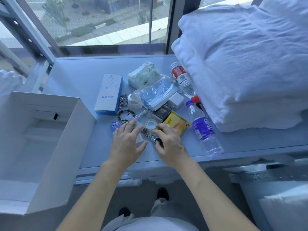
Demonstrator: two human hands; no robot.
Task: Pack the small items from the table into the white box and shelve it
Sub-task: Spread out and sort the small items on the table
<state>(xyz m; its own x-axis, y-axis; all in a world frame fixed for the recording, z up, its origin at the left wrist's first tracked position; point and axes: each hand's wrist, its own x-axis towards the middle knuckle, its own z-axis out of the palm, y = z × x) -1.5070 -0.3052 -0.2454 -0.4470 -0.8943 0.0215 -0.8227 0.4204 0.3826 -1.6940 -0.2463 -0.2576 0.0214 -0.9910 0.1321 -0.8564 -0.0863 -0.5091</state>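
Lying slanted on the desk between the two open hands, the metal watch points its band up-left toward the left hand while its dial sits under the right hand, and the white box waits far left.

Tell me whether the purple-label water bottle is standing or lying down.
Lying down. The purple-label bottle rests on its side on the table, its blue cap pointing away from the person and its base near the table's front edge.
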